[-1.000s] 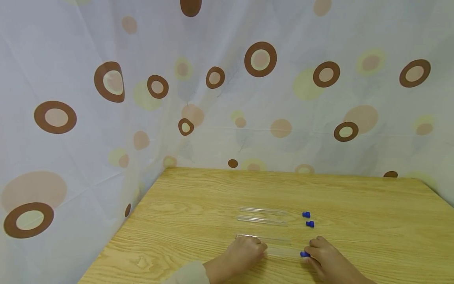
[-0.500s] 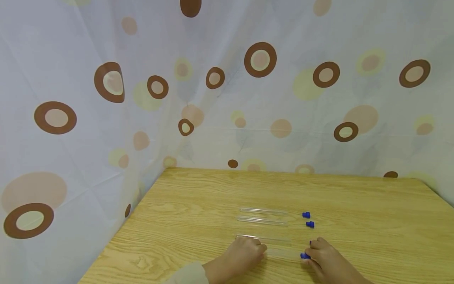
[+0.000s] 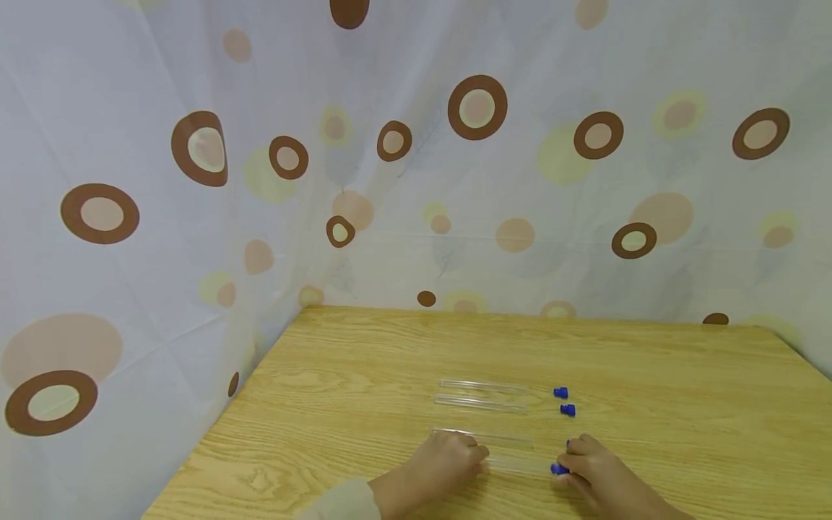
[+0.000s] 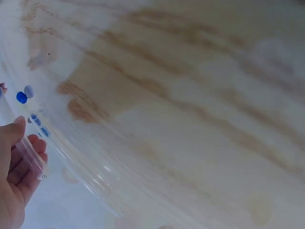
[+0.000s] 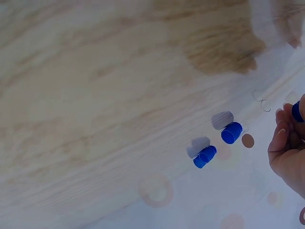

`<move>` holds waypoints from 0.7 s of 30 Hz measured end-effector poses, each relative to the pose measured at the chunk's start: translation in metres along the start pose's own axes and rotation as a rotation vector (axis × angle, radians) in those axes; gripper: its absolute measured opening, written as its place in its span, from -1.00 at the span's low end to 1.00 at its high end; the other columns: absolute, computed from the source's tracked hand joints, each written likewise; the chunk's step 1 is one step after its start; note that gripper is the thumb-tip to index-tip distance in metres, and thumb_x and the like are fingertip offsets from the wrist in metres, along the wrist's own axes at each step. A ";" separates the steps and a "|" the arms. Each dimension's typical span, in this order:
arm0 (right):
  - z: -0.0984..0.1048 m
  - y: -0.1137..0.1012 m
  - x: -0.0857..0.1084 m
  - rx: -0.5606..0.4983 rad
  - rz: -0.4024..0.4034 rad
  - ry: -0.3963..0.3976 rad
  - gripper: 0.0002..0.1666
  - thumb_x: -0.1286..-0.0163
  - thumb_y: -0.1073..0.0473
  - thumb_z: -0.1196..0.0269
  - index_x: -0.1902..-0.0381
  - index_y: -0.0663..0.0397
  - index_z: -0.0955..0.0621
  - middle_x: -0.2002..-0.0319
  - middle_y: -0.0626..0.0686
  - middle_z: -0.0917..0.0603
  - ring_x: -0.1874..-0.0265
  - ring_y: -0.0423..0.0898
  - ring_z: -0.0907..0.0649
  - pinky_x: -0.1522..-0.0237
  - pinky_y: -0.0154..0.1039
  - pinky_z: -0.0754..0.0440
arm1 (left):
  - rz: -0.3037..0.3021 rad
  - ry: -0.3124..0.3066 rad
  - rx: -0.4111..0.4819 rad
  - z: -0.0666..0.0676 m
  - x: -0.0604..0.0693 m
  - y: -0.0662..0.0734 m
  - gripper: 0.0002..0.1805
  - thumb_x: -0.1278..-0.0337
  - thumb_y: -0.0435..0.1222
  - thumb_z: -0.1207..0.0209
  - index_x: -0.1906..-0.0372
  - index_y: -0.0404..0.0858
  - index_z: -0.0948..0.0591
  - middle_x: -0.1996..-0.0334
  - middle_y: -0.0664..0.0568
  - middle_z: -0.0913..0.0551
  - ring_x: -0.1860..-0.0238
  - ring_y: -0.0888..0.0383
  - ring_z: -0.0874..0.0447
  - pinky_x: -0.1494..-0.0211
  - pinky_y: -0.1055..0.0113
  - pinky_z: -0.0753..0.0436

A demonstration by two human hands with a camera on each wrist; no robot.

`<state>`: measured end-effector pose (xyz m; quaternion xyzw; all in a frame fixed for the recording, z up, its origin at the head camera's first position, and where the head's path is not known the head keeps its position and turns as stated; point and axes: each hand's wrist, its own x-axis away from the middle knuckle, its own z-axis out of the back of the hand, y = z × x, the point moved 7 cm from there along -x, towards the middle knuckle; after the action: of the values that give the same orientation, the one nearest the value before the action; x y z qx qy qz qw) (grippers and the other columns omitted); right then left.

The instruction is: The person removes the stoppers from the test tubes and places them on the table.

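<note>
My left hand (image 3: 445, 462) holds a clear tube (image 3: 518, 464) lying sideways. In the left wrist view, the thumb and fingers (image 4: 34, 143) curl round the tube's rounded end. At the other end my right hand (image 3: 601, 477) pinches a blue stopper (image 3: 560, 469) against or very near the tube's mouth; whether it is inside cannot be told. A second blue piece (image 3: 568, 443) shows just beyond the right fingers, mostly hidden. Another clear tube (image 3: 500, 438) lies just beyond the left hand.
Farther back on the wooden table (image 3: 325, 375) lie two more clear tubes, a far one (image 3: 484, 386) and a nearer one (image 3: 479, 404). To their right sit two loose blue stoppers, one behind (image 3: 561, 393) and one in front (image 3: 568, 410). A patterned curtain (image 3: 390, 267) borders the table.
The right hand and the blue stopper have shifted very slightly toward me. Both hands keep their hold, and the loose tubes and stoppers stay in place.
</note>
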<state>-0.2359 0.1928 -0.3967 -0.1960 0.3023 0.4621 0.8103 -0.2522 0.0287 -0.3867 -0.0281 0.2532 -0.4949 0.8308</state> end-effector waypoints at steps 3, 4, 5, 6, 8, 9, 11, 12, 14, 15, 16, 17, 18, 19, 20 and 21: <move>0.000 0.000 0.000 -0.037 0.011 -0.011 -0.66 -0.31 0.08 -0.12 0.53 0.20 -0.62 0.53 -0.15 -0.39 0.48 -0.42 -0.24 0.55 -0.68 -0.18 | -0.003 -0.006 0.010 0.000 0.000 0.000 -0.89 -0.02 -0.17 -0.28 0.50 -0.09 -0.64 0.61 0.27 -0.64 0.61 0.50 -0.51 0.49 0.87 -0.40; 0.000 0.000 0.000 -0.053 0.011 -0.023 -0.67 -0.30 0.09 -0.13 0.53 0.21 -0.62 0.52 -0.14 -0.40 0.48 -0.42 -0.24 0.55 -0.68 -0.19 | -0.002 -0.010 0.014 -0.001 0.000 0.000 -0.88 -0.01 -0.16 -0.28 0.50 -0.09 -0.64 0.61 0.27 -0.63 0.62 0.51 -0.48 0.50 0.87 -0.38; 0.000 0.000 -0.001 -0.063 0.011 -0.033 -0.69 -0.29 0.10 -0.14 0.52 0.21 -0.62 0.52 -0.14 -0.41 0.48 -0.42 -0.25 0.55 -0.68 -0.20 | -0.001 -0.011 0.020 -0.001 0.000 0.000 -0.88 -0.01 -0.16 -0.28 0.51 -0.09 -0.64 0.62 0.27 -0.63 0.63 0.51 -0.46 0.51 0.87 -0.36; 0.000 0.000 -0.001 -0.073 0.010 -0.043 -0.69 -0.29 0.11 -0.15 0.52 0.23 -0.62 0.51 -0.12 -0.42 0.48 -0.41 -0.26 0.55 -0.67 -0.21 | 0.000 -0.012 0.024 -0.001 0.000 0.000 -0.87 0.00 -0.16 -0.27 0.52 -0.09 -0.63 0.63 0.27 -0.61 0.65 0.51 -0.41 0.53 0.87 -0.33; -0.001 0.000 -0.001 -0.096 0.005 -0.064 -0.71 -0.27 0.13 -0.17 0.51 0.24 -0.63 0.50 -0.11 -0.43 0.48 -0.41 -0.28 0.55 -0.67 -0.24 | 0.000 -0.005 0.022 -0.001 0.001 -0.001 -0.87 0.01 -0.16 -0.28 0.53 -0.08 -0.62 0.64 0.28 -0.60 0.67 0.51 -0.38 0.56 0.86 -0.31; -0.001 -0.001 -0.001 -0.103 0.007 -0.068 -0.73 -0.27 0.14 -0.18 0.50 0.24 -0.63 0.50 -0.10 -0.44 0.48 -0.40 -0.30 0.55 -0.66 -0.25 | 0.000 0.000 0.021 0.000 0.001 -0.001 -0.86 0.02 -0.16 -0.29 0.54 -0.08 -0.62 0.64 0.28 -0.60 0.67 0.51 -0.37 0.56 0.85 -0.30; -0.002 -0.001 -0.001 -0.123 0.012 -0.076 -0.76 -0.27 0.16 -0.18 0.49 0.22 -0.62 0.49 -0.09 -0.44 0.47 -0.40 -0.31 0.55 -0.66 -0.26 | -0.002 0.004 0.022 0.000 0.002 -0.001 -0.86 0.03 -0.16 -0.29 0.55 -0.08 -0.61 0.65 0.28 -0.59 0.67 0.50 -0.36 0.56 0.85 -0.31; -0.002 -0.002 -0.002 -0.130 0.013 -0.077 -0.78 -0.27 0.17 -0.18 0.49 0.21 -0.62 0.49 -0.09 -0.44 0.47 -0.40 -0.31 0.55 -0.66 -0.26 | -0.002 0.003 0.022 0.000 0.002 -0.002 -0.86 0.03 -0.16 -0.29 0.55 -0.08 -0.61 0.65 0.28 -0.59 0.67 0.50 -0.36 0.56 0.85 -0.31; -0.002 -0.002 -0.002 -0.137 0.015 -0.079 -0.81 -0.28 0.18 -0.18 0.48 0.17 -0.61 0.49 -0.11 -0.43 0.46 -0.41 -0.30 0.54 -0.68 -0.25 | 0.000 -0.005 0.028 0.000 0.003 -0.002 -0.86 0.03 -0.16 -0.29 0.54 -0.08 -0.61 0.64 0.27 -0.60 0.65 0.50 -0.40 0.53 0.86 -0.34; -0.002 -0.003 -0.002 -0.137 0.014 -0.079 -0.82 -0.28 0.19 -0.18 0.47 0.16 -0.60 0.49 -0.12 -0.43 0.46 -0.42 -0.29 0.54 -0.69 -0.24 | 0.000 -0.011 0.031 0.000 0.003 -0.002 -0.87 0.03 -0.16 -0.29 0.53 -0.09 -0.61 0.63 0.27 -0.61 0.64 0.51 -0.42 0.51 0.87 -0.36; -0.002 -0.002 -0.002 -0.140 0.009 -0.087 -0.84 -0.27 0.20 -0.19 0.47 0.16 -0.60 0.48 -0.13 -0.42 0.46 -0.43 -0.28 0.54 -0.68 -0.24 | 0.001 -0.018 0.037 -0.001 0.003 -0.002 -0.88 0.03 -0.16 -0.29 0.52 -0.09 -0.62 0.62 0.27 -0.62 0.62 0.51 -0.46 0.49 0.87 -0.38; -0.002 -0.002 -0.002 -0.138 0.005 -0.089 -0.84 -0.27 0.21 -0.19 0.46 0.16 -0.60 0.48 -0.13 -0.42 0.45 -0.43 -0.28 0.54 -0.68 -0.25 | 0.003 -0.024 0.042 -0.001 0.003 -0.002 -0.88 0.03 -0.16 -0.29 0.50 -0.10 -0.63 0.60 0.26 -0.63 0.61 0.50 -0.49 0.46 0.87 -0.39; -0.002 -0.002 -0.002 -0.135 -0.001 -0.093 -0.84 -0.27 0.20 -0.19 0.46 0.16 -0.61 0.48 -0.14 -0.42 0.45 -0.44 -0.28 0.54 -0.68 -0.25 | 0.004 -0.028 0.043 -0.001 0.003 -0.002 -0.89 0.03 -0.16 -0.29 0.49 -0.10 -0.64 0.59 0.26 -0.64 0.60 0.50 -0.51 0.46 0.87 -0.40; -0.002 -0.002 -0.002 -0.133 -0.005 -0.097 -0.83 -0.28 0.20 -0.19 0.46 0.16 -0.61 0.48 -0.14 -0.42 0.45 -0.44 -0.28 0.54 -0.67 -0.25 | 0.004 -0.030 0.043 -0.001 0.003 -0.002 -0.89 0.03 -0.16 -0.29 0.48 -0.10 -0.64 0.59 0.26 -0.64 0.59 0.49 -0.52 0.45 0.87 -0.41; -0.001 -0.002 -0.002 -0.132 -0.008 -0.100 -0.83 -0.28 0.20 -0.19 0.46 0.16 -0.61 0.48 -0.14 -0.42 0.45 -0.44 -0.28 0.54 -0.66 -0.25 | 0.003 -0.031 0.041 -0.001 0.004 -0.002 -0.89 0.02 -0.16 -0.28 0.47 -0.10 -0.64 0.59 0.26 -0.64 0.59 0.49 -0.52 0.45 0.87 -0.41; -0.002 -0.002 -0.002 -0.129 -0.010 -0.101 -0.82 -0.28 0.19 -0.19 0.46 0.17 -0.61 0.48 -0.14 -0.43 0.45 -0.44 -0.28 0.54 -0.66 -0.26 | 0.001 -0.031 0.040 -0.002 0.004 -0.002 -0.89 0.02 -0.16 -0.28 0.47 -0.10 -0.64 0.59 0.26 -0.64 0.58 0.49 -0.53 0.46 0.86 -0.41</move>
<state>-0.2353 0.1897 -0.3966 -0.2259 0.2297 0.4858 0.8125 -0.2533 0.0249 -0.3890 -0.0192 0.2303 -0.4990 0.8352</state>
